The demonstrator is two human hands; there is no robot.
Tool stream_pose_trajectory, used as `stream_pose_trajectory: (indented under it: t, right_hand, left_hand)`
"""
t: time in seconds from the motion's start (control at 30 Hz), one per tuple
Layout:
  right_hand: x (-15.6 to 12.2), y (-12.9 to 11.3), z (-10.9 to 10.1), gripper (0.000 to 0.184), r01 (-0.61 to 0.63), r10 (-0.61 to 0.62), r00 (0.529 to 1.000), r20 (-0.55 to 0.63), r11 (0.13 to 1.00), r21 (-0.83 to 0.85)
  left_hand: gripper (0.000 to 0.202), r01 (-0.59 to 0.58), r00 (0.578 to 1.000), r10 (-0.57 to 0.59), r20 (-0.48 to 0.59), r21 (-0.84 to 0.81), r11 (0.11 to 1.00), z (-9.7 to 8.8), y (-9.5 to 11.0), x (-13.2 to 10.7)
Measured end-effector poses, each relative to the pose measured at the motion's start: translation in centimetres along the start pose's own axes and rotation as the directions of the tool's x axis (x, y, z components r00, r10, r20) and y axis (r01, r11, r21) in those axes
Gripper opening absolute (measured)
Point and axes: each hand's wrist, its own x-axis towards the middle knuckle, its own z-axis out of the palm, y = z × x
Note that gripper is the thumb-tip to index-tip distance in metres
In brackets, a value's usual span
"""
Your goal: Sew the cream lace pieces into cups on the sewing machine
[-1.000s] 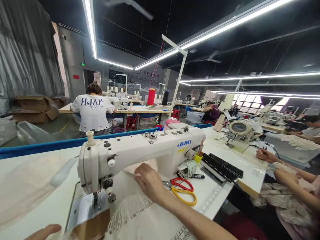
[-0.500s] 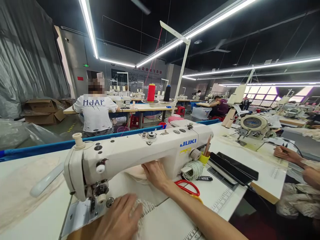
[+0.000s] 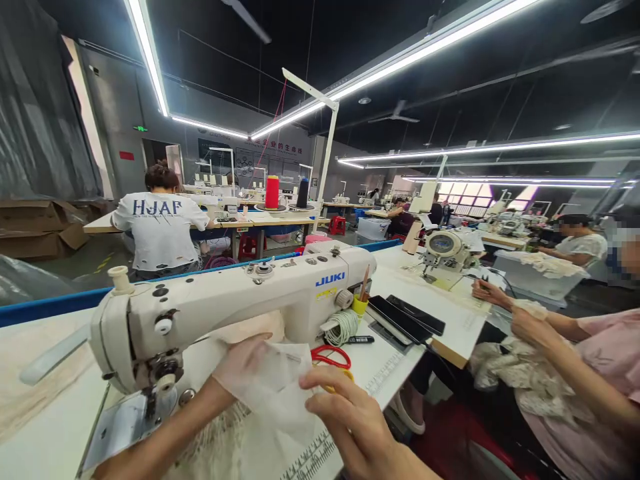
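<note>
A piece of sheer white fabric [image 3: 280,387] hangs in front of the sewing machine [image 3: 235,300]. My left hand [image 3: 245,360] is below the machine's arm, partly behind this fabric; its fingers are blurred and half covered. At the fabric's right edge, my right hand [image 3: 350,413] has its thumb and forefinger closed on the cloth, with the other fingers bent. White fringe [image 3: 220,427] lies under my left forearm. The needle area [image 3: 155,393] is left of both hands. Red-handled scissors [image 3: 331,356] lie just beyond my right fingers.
A coil of pale cord [image 3: 343,328], a black marker [image 3: 361,340] and a yellow cup [image 3: 360,305] stand by the machine's right end. Dark flat cases [image 3: 407,317] lie further right. A co-worker's hand [image 3: 490,293] works at the neighbouring machine [image 3: 445,250].
The view has turned right. My right hand has come out from under the machine's arm to the fabric's edge. My left hand has reached forward, and the sheer fabric is now raised.
</note>
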Motion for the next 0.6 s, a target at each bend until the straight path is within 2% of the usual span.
stream_pose_trajectory:
  t: [0.1, 0.13, 0.2, 0.27, 0.33, 0.4, 0.43, 0.6]
  right_hand:
    - [-0.6, -2.1, -0.5, 0.031, -0.044, 0.046, 0.998, -0.034, 0.998, 0.044]
    - [-0.8, -2.7, -0.6, 0.030, -0.060, 0.062, 0.997, -0.043, 0.997, 0.054]
    - [-1.2, -3.8, -0.7, 0.028, -0.077, 0.080, 0.996, -0.047, 0.994, 0.073]
    - [-1.6, -4.8, -0.8, 0.026, -0.093, 0.098, 0.994, -0.048, 0.992, 0.089]
    - [-2.2, -5.7, -0.7, 0.025, -0.118, 0.123, 0.992, -0.043, 0.988, 0.104]
    - [-2.8, -6.6, -0.5, 0.023, -0.151, 0.154, 0.988, -0.021, 0.981, 0.121]
    - [-3.1, -7.1, -0.4, 0.022, -0.164, 0.165, 0.986, 0.000, 0.978, 0.132]
    - [-4.0, -9.5, -0.3, 0.019, -0.174, 0.153, 0.980, 0.130, 0.971, 0.165]
  left_hand:
    - [0.068, 0.136, 0.985, -0.102, 0.137, -0.269, 0.954, -0.2, 3.2, -2.3]
    - [0.070, 0.210, 0.971, -0.143, 0.193, -0.394, 0.895, -0.3, 4.1, -3.3]
    - [0.073, 0.375, 0.924, -0.221, 0.312, -0.625, 0.685, -0.3, 5.5, -5.5]
    - [0.079, 0.475, 0.880, -0.276, 0.387, -0.739, 0.478, -0.3, 6.2, -7.7]
    - [0.081, 0.487, 0.869, -0.315, 0.381, -0.766, 0.419, 0.0, 6.6, -10.0]
    - [0.076, 0.463, 0.881, -0.323, 0.346, -0.771, 0.437, 0.4, 7.1, -12.2]
    - [0.071, 0.444, 0.892, -0.318, 0.322, -0.761, 0.473, 0.7, 7.4, -13.2]
    - [0.054, 0.387, 0.922, -0.319, 0.220, -0.578, 0.718, 2.3, 8.4, -17.2]
